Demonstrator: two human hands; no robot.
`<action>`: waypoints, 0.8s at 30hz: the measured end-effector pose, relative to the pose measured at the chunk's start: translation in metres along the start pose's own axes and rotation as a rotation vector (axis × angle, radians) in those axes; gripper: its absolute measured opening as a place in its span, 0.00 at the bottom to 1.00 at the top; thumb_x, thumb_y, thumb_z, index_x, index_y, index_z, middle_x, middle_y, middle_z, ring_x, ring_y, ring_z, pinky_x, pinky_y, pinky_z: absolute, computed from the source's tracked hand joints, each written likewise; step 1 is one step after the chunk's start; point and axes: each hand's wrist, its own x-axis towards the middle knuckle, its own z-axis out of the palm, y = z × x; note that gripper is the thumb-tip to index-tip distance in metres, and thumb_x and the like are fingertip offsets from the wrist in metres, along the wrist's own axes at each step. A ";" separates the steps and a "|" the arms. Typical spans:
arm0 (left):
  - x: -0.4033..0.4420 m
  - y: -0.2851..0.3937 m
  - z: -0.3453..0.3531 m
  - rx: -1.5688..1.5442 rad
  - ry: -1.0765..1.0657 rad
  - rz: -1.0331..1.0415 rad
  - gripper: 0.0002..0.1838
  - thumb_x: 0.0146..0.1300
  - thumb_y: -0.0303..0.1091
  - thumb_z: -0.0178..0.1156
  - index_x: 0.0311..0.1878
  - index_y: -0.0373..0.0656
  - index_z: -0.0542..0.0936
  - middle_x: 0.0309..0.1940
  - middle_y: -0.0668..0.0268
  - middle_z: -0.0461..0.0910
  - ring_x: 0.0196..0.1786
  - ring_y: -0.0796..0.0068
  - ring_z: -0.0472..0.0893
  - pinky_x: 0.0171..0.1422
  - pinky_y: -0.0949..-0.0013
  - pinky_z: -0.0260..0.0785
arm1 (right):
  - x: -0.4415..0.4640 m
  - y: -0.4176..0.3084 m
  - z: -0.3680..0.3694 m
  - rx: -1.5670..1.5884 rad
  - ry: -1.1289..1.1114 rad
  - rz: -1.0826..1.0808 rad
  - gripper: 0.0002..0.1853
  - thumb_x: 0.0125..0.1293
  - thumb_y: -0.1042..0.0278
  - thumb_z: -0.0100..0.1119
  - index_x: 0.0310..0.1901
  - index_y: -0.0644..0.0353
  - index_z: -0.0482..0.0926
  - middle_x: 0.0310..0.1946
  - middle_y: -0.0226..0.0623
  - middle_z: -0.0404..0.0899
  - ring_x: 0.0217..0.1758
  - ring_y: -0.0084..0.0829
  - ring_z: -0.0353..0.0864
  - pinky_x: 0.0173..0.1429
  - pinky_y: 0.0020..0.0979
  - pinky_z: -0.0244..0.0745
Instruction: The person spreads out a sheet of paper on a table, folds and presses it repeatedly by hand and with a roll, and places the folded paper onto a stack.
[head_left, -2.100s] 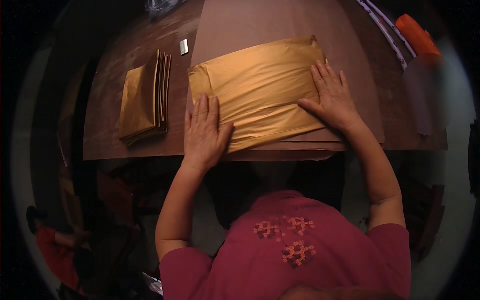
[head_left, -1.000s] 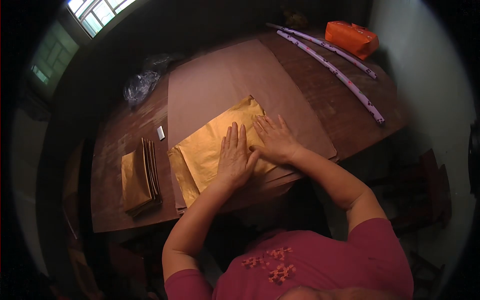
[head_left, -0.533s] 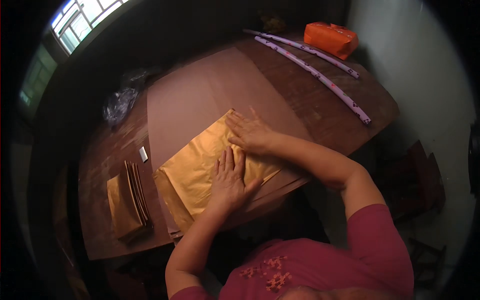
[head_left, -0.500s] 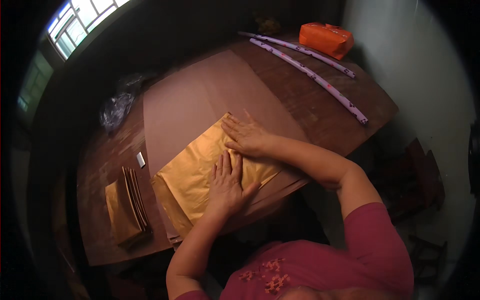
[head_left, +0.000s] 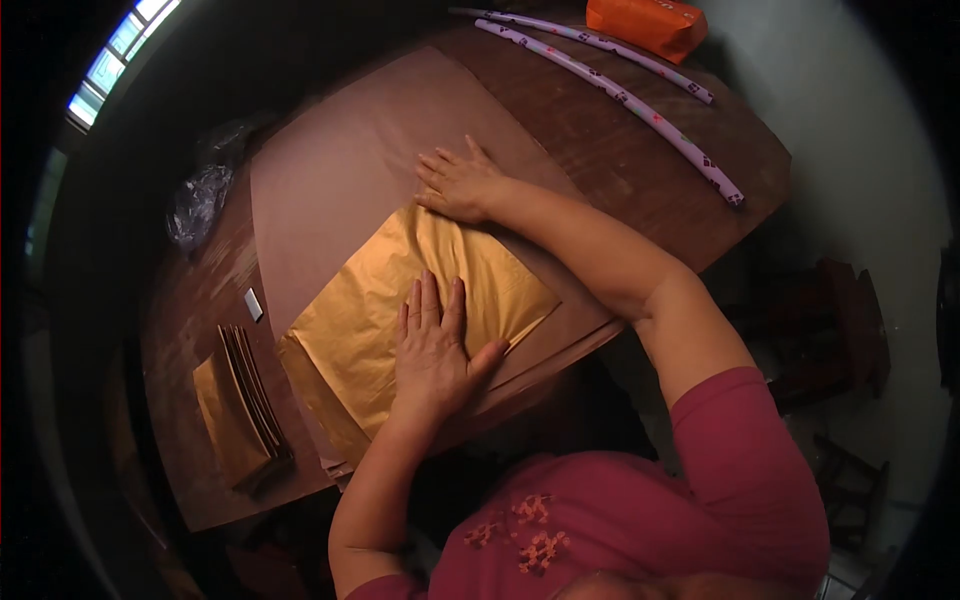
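Observation:
A gold, wrinkled sheet [head_left: 360,300], paper or foil, lies over large brown paper sheets [head_left: 340,180] on the table. Its left edge is turned over in a narrow flap. My left hand [head_left: 435,350] rests flat on the gold sheet's middle, fingers stretched and thumb out to the right. Beyond the sheet's far edge, my right hand [head_left: 460,187] lies spread over the brown paper, its palm side close to the gold corner. Neither hand grips anything. Part of the gold sheet is hidden under my left hand.
Folded gold-brown pieces [head_left: 235,410] stand at the table's left, near a small whitish rectangular item [head_left: 254,304]. Crumpled clear plastic [head_left: 200,205] lies farther back. Two purple patterned rolls [head_left: 640,108] and an orange bag [head_left: 650,28] are at the far right of the wooden table [head_left: 690,225].
My right hand has slid from the gold sheet's far part out past its edge onto the brown paper. My left hand stays on the sheet. The whole view has shifted slightly.

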 end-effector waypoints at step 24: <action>-0.005 -0.010 0.010 -0.116 0.072 0.024 0.51 0.66 0.71 0.46 0.78 0.37 0.55 0.77 0.39 0.49 0.82 0.45 0.46 0.84 0.50 0.36 | -0.061 -0.003 0.018 0.536 0.316 0.356 0.20 0.56 0.55 0.67 0.41 0.65 0.78 0.41 0.53 0.83 0.47 0.48 0.83 0.53 0.42 0.76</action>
